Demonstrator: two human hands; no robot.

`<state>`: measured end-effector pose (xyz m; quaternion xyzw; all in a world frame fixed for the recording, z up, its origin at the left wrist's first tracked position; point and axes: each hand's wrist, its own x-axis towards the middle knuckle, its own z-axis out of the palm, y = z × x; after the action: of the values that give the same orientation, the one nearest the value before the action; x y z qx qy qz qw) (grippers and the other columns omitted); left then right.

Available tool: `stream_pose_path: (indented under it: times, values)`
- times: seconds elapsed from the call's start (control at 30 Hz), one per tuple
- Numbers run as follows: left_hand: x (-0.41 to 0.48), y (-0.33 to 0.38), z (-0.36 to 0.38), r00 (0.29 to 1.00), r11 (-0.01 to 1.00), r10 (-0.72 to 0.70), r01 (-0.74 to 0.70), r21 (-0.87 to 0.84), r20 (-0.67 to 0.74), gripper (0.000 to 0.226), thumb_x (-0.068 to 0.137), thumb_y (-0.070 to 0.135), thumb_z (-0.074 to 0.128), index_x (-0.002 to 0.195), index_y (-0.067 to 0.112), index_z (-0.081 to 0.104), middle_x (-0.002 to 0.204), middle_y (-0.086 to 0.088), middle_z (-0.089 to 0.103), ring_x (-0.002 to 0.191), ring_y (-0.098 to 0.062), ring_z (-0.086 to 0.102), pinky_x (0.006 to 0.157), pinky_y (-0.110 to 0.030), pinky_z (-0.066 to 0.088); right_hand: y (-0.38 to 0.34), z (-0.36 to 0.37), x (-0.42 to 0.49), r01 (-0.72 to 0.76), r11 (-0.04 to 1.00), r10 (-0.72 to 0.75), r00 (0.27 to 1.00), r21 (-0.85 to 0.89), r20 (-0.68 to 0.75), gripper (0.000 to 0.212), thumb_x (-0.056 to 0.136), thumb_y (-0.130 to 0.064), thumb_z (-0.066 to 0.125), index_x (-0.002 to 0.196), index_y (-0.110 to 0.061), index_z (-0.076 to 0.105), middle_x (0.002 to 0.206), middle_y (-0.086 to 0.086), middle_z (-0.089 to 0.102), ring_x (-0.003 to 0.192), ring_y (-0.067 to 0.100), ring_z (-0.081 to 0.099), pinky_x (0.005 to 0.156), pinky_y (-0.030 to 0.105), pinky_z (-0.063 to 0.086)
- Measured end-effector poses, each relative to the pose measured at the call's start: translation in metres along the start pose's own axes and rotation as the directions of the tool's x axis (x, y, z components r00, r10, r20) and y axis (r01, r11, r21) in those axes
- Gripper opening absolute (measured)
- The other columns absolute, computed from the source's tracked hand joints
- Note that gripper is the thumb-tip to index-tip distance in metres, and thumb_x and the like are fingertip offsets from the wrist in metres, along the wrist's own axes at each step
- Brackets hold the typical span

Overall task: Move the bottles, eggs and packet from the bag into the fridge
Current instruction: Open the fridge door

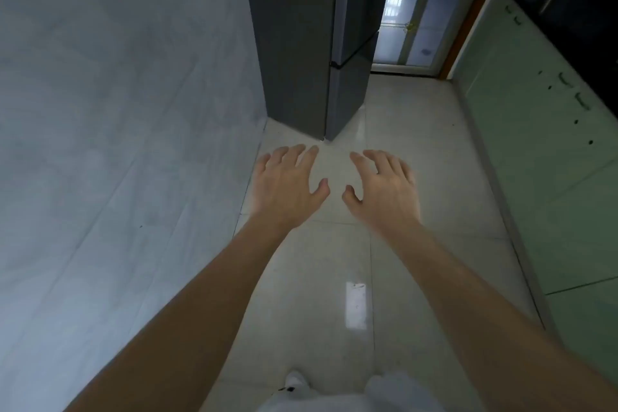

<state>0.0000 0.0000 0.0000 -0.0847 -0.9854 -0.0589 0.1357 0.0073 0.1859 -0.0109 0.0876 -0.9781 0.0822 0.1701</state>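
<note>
A tall dark grey fridge [301, 37] stands against the left wall ahead of me, both of its doors closed. My left hand [287, 184] and my right hand [384, 187] are stretched out side by side above the tiled floor, palms down, fingers spread and relaxed. Neither hand holds anything. Both hang short of the fridge's lower front corner. No bag, bottles, eggs or packet are in view.
A pale grey wall [117, 144] runs along the left. Light green cabinets [535, 130] with a dark countertop [568, 20] line the right. A glass door [411, 10] closes off the far end of the narrow tiled floor [334, 261].
</note>
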Motion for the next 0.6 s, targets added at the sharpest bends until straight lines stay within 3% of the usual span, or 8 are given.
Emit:
stream_pose_path:
  times: [0.13, 0.27, 0.6]
  values:
    - [0.005, -0.009, 0.009, 0.997, 0.996, 0.078, -0.078, 0.037, 0.003, 0.063, 0.091, 0.058, 0.041, 0.142, 0.023, 0.047, 0.142, -0.003, 0.057, 0.129, -0.027, 0.052, 0.107, -0.048, 0.040, -0.008, 0.006, 0.006, -0.009, 1.000, 0.009, 1.000, -0.006, 0.003, 0.054, 0.085, -0.040, 0.057, 0.135, -0.020, 0.055, 0.135, 0.008, 0.059, 0.127, 0.028, 0.053, 0.109, 0.048, 0.039]
    - [0.020, -0.013, 0.020, 0.997, 0.997, 0.074, -0.074, 0.022, -0.020, 0.062, 0.091, 0.058, 0.043, 0.141, 0.023, 0.048, 0.141, -0.003, 0.057, 0.129, -0.026, 0.053, 0.106, -0.048, 0.040, -0.003, 0.017, 0.020, -0.005, 1.000, 0.004, 1.000, -0.018, -0.010, 0.054, 0.086, -0.041, 0.055, 0.135, -0.020, 0.055, 0.135, 0.007, 0.060, 0.127, 0.028, 0.053, 0.109, 0.047, 0.038]
    - [0.108, -0.009, 0.058, 0.995, 0.994, 0.061, -0.068, 0.085, 0.079, 0.063, 0.092, 0.060, 0.042, 0.144, 0.025, 0.046, 0.144, -0.003, 0.055, 0.131, -0.027, 0.051, 0.109, -0.049, 0.039, 0.041, 0.063, 0.106, -0.032, 0.999, 0.031, 0.999, 0.029, 0.030, 0.054, 0.086, -0.041, 0.056, 0.136, -0.019, 0.055, 0.134, 0.008, 0.060, 0.125, 0.027, 0.054, 0.109, 0.048, 0.039]
